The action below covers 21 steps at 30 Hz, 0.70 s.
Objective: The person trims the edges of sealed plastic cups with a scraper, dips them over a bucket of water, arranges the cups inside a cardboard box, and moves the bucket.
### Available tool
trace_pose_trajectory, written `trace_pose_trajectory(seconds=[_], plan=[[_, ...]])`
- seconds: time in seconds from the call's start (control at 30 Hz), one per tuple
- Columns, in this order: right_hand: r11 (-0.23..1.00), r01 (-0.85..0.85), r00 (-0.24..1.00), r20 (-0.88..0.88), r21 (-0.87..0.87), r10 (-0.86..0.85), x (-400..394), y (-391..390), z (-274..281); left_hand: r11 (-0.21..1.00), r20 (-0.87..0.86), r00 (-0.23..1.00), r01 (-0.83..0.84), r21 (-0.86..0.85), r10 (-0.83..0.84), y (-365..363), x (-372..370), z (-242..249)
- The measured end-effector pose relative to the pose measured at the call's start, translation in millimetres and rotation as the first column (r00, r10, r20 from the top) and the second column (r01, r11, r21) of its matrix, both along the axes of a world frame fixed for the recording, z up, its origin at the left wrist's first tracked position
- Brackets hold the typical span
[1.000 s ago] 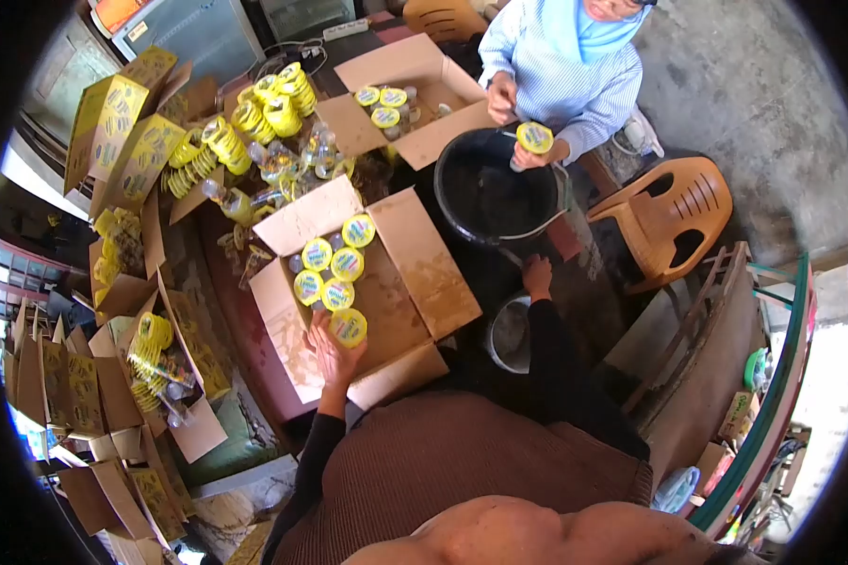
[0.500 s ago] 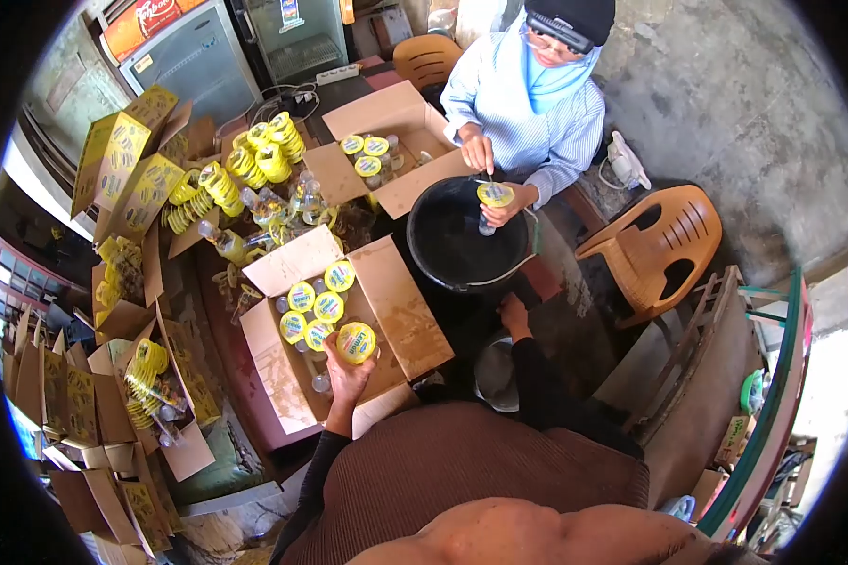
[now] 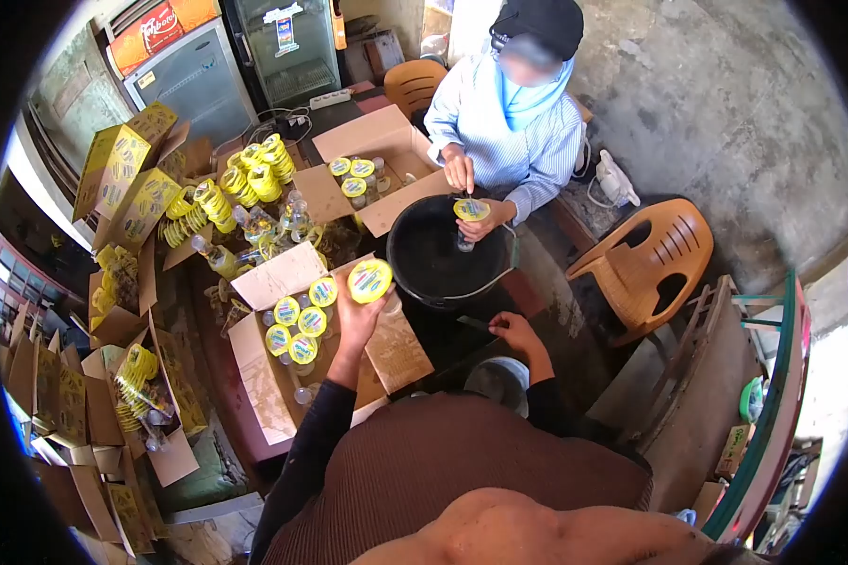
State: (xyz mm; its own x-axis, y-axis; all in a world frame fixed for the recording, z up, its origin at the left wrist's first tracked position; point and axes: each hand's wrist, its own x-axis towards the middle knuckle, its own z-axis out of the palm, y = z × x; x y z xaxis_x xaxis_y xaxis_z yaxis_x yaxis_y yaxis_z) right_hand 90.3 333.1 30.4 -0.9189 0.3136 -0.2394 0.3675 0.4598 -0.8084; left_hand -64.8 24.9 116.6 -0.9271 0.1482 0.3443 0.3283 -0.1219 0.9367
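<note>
My left hand [image 3: 356, 318] is closed around a sealed drink cup [image 3: 369, 281] with a yellow printed lid, held above the right side of an open cardboard box [image 3: 398, 347]. Inside that box stand several clear cups with similar yellow lids [image 3: 312, 321]. Thumb and fingers of my right hand [image 3: 520, 337] pinch a thin flat blade [image 3: 473, 323], apparently a knife, pointing left. The hand is below a black bucket [image 3: 443, 299] and above a pale bucket [image 3: 499, 380].
Across the black bucket, a person [image 3: 509, 122] holds another yellow-lidded cup [image 3: 472, 209] and works at its lid with a thin tool. A second cardboard box [image 3: 386, 212] holds cups. Yellow lid rings [image 3: 264, 169] lie stacked at left. An orange chair [image 3: 655, 254] stands right.
My left hand has lifted the cup up and right, from over the box's cups toward the black bucket. My right hand has drawn back slightly, and its blade now shows.
</note>
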Motion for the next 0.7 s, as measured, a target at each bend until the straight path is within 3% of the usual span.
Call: trace_pose_trajectory(seconds=[0.03,0.07,0.17,0.23,0.3,0.37,0.47,0.57,0.7], plan=[[0.998,-0.035,0.999,0.023,-0.056,0.037,-1,2,16,0.999,-0.053,0.998,0.017,-0.031,-0.019,15,-5,12],[0.998,-0.037,0.999,0.018,-0.053,0.038,-2,3,33,0.985,0.024,0.991,0.128,0.118,-0.132,28,-2,23],[0.998,-0.058,0.991,-0.122,0.016,0.060,0,1,77,0.913,0.067,0.935,0.321,0.253,-0.348,67,-24,-4],[0.996,0.018,0.941,-0.338,0.090,0.014,-5,-2,96,0.962,0.001,0.963,0.271,-0.034,-0.271,87,-25,-7],[0.989,0.061,0.920,-0.391,0.135,-0.004,-13,-10,110,0.951,0.057,0.973,0.232,-0.205,-0.225,97,-16,5],[0.950,0.168,0.876,-0.482,0.265,-0.021,-23,-19,113,0.945,-0.023,0.978,0.192,-0.266,-0.205,108,-22,-27],[0.946,0.180,0.815,-0.579,0.269,0.010,-39,-40,110,0.920,-0.112,0.973,0.149,-0.364,-0.202,109,-15,-32],[0.920,0.171,0.798,-0.598,0.353,0.081,-49,-62,111,0.916,-0.012,0.979,0.186,-0.355,-0.203,106,-16,-30],[0.887,0.149,0.785,-0.598,0.438,0.163,-60,-77,108,0.932,-0.065,0.973,0.190,-0.310,-0.220,109,-24,-51]])
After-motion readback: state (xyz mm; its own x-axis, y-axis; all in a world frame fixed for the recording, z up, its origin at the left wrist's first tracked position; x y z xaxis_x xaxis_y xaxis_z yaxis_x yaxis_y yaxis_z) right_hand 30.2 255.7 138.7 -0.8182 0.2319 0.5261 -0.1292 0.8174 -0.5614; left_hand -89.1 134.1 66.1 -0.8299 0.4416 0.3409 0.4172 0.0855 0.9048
